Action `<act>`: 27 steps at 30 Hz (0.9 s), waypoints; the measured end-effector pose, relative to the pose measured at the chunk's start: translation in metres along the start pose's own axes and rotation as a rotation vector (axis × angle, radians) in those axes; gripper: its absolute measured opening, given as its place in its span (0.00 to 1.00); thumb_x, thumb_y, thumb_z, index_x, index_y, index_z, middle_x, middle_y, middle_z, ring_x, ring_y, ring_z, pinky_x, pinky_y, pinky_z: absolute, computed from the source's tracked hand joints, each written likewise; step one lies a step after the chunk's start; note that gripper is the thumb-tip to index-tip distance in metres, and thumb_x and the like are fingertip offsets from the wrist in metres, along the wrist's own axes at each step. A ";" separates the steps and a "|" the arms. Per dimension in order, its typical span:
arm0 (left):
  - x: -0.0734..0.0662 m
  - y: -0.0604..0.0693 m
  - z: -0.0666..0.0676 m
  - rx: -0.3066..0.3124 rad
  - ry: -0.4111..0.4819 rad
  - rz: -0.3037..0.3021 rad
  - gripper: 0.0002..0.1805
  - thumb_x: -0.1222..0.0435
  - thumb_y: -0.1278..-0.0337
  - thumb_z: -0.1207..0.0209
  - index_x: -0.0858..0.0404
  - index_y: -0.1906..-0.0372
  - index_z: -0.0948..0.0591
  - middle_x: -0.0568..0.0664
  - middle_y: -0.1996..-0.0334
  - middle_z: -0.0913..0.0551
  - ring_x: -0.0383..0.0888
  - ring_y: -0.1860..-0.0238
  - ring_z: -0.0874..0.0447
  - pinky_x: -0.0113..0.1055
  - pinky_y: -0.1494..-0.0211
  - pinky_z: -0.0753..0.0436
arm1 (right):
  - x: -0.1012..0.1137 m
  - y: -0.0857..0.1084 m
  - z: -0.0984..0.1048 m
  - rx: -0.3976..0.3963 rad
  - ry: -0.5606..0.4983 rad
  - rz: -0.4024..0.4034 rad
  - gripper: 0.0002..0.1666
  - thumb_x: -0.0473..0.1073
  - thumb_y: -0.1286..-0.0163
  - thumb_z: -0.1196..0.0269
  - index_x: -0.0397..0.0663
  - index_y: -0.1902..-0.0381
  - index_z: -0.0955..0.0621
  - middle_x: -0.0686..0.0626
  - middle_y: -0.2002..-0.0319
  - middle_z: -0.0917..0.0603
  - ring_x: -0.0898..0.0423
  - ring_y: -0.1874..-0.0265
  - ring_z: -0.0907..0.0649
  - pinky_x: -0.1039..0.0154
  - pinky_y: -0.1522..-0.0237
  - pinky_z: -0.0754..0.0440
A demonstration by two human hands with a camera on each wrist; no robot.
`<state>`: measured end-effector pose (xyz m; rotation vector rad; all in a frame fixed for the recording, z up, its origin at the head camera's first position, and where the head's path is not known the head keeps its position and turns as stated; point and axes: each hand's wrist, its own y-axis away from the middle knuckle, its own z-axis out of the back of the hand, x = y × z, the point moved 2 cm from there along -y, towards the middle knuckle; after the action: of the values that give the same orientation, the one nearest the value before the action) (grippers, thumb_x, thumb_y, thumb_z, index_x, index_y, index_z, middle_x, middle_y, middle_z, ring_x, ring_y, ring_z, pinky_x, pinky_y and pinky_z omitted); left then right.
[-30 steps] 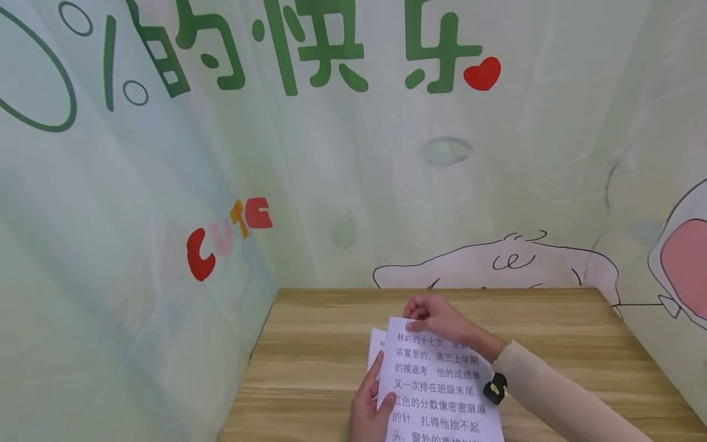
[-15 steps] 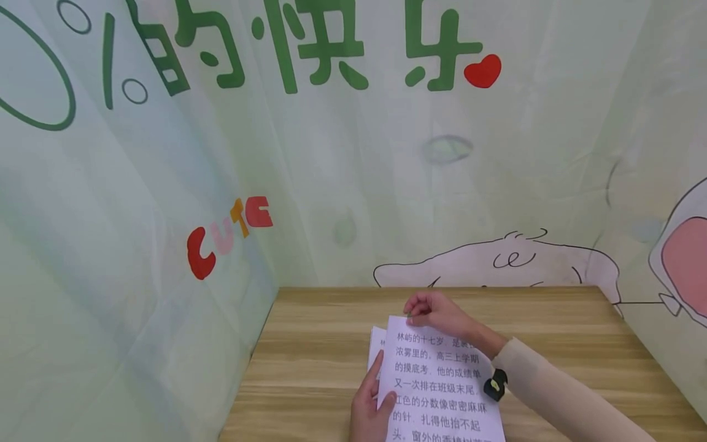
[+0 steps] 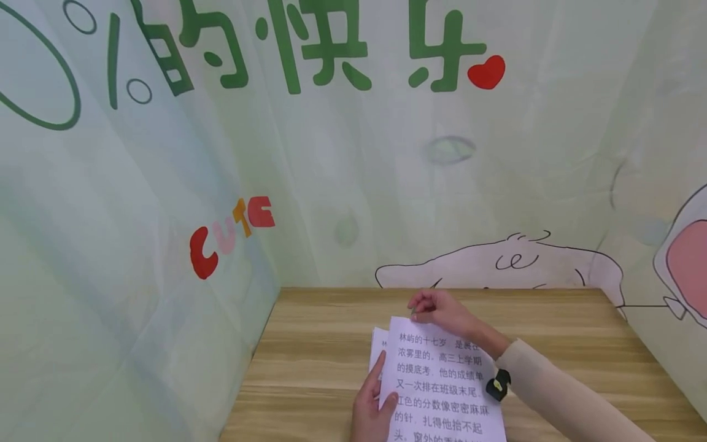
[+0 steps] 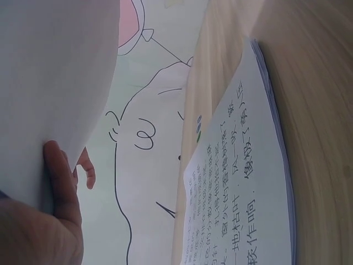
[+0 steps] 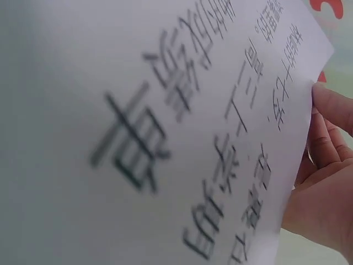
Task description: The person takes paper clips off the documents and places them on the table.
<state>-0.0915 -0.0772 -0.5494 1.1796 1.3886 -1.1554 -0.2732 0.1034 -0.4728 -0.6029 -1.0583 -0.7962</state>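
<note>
My left hand (image 3: 371,408) holds printed white paper (image 3: 436,380) by its left side, thumb in front and fingers behind. In the left wrist view the paper's blank back rises beside the hand (image 4: 44,210). At the top edge, my right hand (image 3: 439,312) pinches a small greenish paper clip (image 3: 413,312) between thumb and fingers; its exact shape is mostly covered. The right wrist view has that hand (image 5: 325,187) at the paper's edge, with the clip hidden. A stack of printed sheets (image 4: 242,165) lies on the table below, mostly covered by the raised paper in the head view.
Small blue and green items (image 4: 199,128), perhaps clips, lie on the wooden table (image 3: 309,344) past the stack. A pale printed curtain (image 3: 331,184) stands along the table's back and sides. A black camera mount (image 3: 498,385) sits on the right wrist.
My right hand has shifted slightly up from the paper's top edge with the clip between its fingers. The left hand and the paper have hardly moved.
</note>
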 end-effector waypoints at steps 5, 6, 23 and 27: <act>0.002 0.000 0.004 -0.011 -0.025 -0.034 0.44 0.83 0.42 0.44 0.63 0.18 0.35 0.75 0.50 0.14 0.44 0.62 0.06 0.40 0.60 0.05 | 0.001 0.001 0.004 -0.031 -0.002 -0.004 0.15 0.30 0.32 0.32 0.37 0.48 0.20 0.44 0.65 0.12 0.52 0.66 0.14 0.68 0.59 0.12; 0.003 0.000 0.005 -0.011 -0.023 -0.038 0.44 0.83 0.42 0.44 0.63 0.18 0.35 0.75 0.50 0.14 0.44 0.62 0.06 0.40 0.60 0.05 | 0.001 0.001 0.005 -0.036 -0.006 -0.012 0.16 0.29 0.32 0.32 0.38 0.48 0.20 0.44 0.65 0.12 0.52 0.66 0.14 0.68 0.59 0.12; -0.002 -0.001 0.010 -0.044 -0.001 0.014 0.43 0.82 0.39 0.43 0.61 0.18 0.35 0.72 0.50 0.13 0.45 0.63 0.06 0.40 0.61 0.05 | -0.022 0.020 0.032 -0.144 0.049 -0.027 0.15 0.29 0.30 0.34 0.39 0.48 0.22 0.43 0.65 0.11 0.47 0.65 0.13 0.66 0.62 0.13; -0.003 -0.001 0.010 -0.056 -0.019 0.046 0.43 0.81 0.38 0.43 0.57 0.18 0.35 0.70 0.49 0.13 0.45 0.63 0.06 0.40 0.61 0.05 | -0.027 0.025 0.041 -0.159 0.025 -0.045 0.15 0.29 0.28 0.37 0.39 0.46 0.23 0.41 0.64 0.11 0.46 0.62 0.12 0.66 0.61 0.13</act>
<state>-0.0916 -0.0877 -0.5478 1.1527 1.3641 -1.0866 -0.2813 0.1566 -0.4837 -0.7037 -0.9948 -0.9310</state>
